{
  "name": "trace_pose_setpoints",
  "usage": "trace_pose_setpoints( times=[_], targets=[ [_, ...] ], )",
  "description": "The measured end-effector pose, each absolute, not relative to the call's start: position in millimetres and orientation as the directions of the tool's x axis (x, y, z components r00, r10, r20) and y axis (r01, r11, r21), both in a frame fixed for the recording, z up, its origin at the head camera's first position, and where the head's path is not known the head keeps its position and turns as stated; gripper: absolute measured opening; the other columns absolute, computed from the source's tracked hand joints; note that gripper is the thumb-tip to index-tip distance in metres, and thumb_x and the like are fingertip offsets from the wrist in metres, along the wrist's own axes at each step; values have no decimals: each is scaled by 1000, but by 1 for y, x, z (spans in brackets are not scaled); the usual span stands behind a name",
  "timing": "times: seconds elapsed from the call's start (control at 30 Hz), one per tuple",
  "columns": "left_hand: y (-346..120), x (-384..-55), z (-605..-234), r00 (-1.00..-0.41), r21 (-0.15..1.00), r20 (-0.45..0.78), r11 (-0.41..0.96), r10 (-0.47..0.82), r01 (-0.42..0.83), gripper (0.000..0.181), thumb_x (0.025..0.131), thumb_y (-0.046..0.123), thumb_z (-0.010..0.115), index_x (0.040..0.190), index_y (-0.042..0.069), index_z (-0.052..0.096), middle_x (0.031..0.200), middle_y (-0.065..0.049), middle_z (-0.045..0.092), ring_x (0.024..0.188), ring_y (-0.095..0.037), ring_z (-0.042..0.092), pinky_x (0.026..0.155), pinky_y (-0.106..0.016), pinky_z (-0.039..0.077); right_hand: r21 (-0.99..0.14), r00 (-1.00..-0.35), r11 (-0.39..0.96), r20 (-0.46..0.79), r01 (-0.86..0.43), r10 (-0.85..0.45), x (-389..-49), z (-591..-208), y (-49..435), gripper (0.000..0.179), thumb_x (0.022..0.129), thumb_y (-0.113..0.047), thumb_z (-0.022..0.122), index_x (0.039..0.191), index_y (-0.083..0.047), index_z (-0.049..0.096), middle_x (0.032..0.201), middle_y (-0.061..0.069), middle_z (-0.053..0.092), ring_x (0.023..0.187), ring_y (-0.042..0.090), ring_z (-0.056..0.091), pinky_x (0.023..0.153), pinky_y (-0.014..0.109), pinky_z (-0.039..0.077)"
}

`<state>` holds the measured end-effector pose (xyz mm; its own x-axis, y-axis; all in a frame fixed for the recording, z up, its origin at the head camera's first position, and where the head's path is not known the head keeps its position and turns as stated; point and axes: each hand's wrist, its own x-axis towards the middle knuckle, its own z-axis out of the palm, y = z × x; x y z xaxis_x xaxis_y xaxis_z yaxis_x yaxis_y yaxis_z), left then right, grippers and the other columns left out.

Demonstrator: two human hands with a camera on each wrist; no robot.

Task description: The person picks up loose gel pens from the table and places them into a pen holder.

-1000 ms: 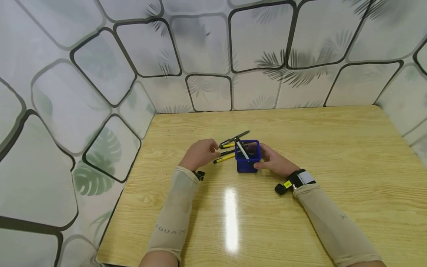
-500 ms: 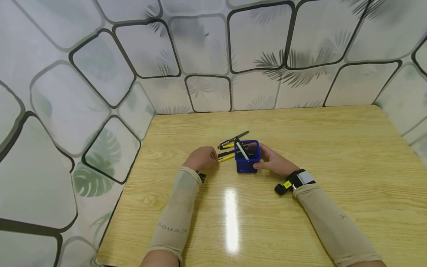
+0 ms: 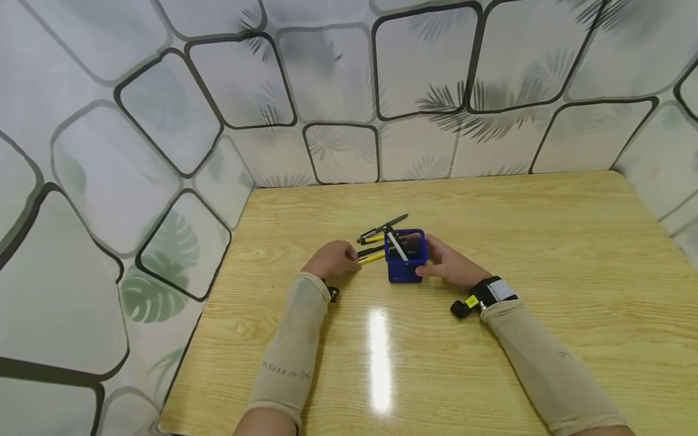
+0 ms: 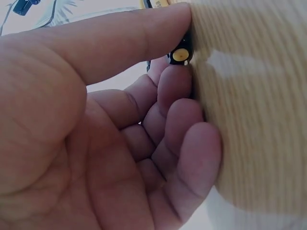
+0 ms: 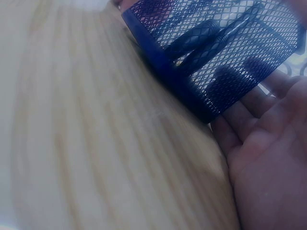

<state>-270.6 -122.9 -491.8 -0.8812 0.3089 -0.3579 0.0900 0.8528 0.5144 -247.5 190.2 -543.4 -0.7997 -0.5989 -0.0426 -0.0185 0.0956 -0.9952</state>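
Observation:
In the head view my left hand [image 3: 329, 260] is at the near end of a yellow pen [image 3: 373, 258] lying on the table. The left wrist view shows its thumb and curled forefinger pinching the pen's black end [image 4: 181, 55], which has a yellow tip. My right hand [image 3: 451, 266] grips a blue mesh pen holder [image 3: 405, 274] from its right side, thumb toward the front. A white pen [image 3: 397, 247] leans inside the holder. Dark pens [image 5: 201, 52] show through its mesh in the right wrist view.
Behind the yellow pen lie a black pen [image 3: 370, 250], a second yellow pen [image 3: 373, 239] and a grey pen [image 3: 383, 226], beside the holder's left side. The wooden table [image 3: 491, 218] meets a patterned wall covering [image 3: 338, 151] at the back and left.
My left hand has moved slightly nearer and down, from above the pens' ends to the end of the nearest yellow pen, pinching it. The right hand and pen holder have stayed in place.

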Motion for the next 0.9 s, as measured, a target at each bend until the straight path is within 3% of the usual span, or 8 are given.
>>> trace_pose_setpoints(
  times=[0.53, 0.9],
  targets=[
    [-124, -273, -493, -864, 511, -369, 851, 342, 119, 13, 98, 26, 73, 97, 13, 70, 96, -2, 66, 77, -18, 55, 71, -34, 46, -995, -802, 103, -52, -12, -595, -248, -544, 190, 81, 97, -17, 75, 162, -19, 28, 166, 10, 31, 155, 37, 23, 122, 61, 21],
    [-126, -272, -494, -863, 510, -361, 850, 352, 133, 13, 98, 27, 72, 97, 14, 71, 96, -1, 67, 78, -18, 57, 73, -34, 47, -995, -799, 88, -25, -35, -601, -248, -545, 189, 79, 96, -15, 75, 162, -17, 30, 165, 10, 32, 154, 36, 26, 121, 58, 23]
  ],
)
